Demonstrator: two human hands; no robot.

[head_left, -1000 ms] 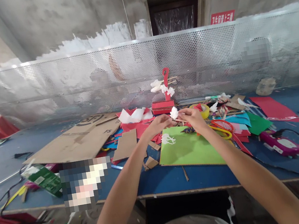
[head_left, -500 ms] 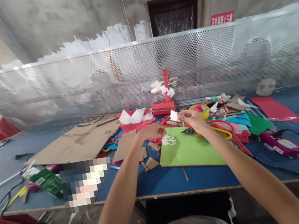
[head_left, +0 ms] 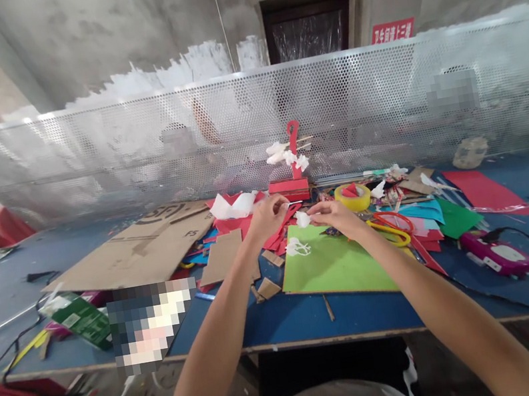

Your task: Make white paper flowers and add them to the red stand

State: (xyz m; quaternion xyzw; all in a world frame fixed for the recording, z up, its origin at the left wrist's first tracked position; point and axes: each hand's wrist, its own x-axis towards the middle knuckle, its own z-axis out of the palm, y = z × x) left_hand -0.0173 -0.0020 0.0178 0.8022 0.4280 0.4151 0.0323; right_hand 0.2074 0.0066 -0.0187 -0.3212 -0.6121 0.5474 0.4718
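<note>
In the head view, my right hand (head_left: 337,215) pinches a small white crumpled paper flower (head_left: 303,219) above the far edge of a light green sheet (head_left: 341,266). My left hand (head_left: 270,216) is just to the left, with thumb and fingers closed on a thin white strip (head_left: 294,203) that points right. Several more white strips (head_left: 297,246) lie in a loose pile on the green sheet. Behind my hands stands a red hook-topped stand (head_left: 297,169) on a red base, with white paper flowers (head_left: 282,154) on thin sticks.
Brown cardboard (head_left: 135,246) covers the left of the blue table (head_left: 277,331). A yellow tape roll (head_left: 353,198), orange-and-yellow-handled scissors (head_left: 392,231) and coloured paper (head_left: 424,213) lie right of centre. A purple device (head_left: 500,254) has a black cord. A perforated metal screen (head_left: 135,152) borders the back.
My left hand has lifted off the strip pile and moved up and away, now with a strip in its fingers. The right hand has brought the flower slightly lower and to the left.
</note>
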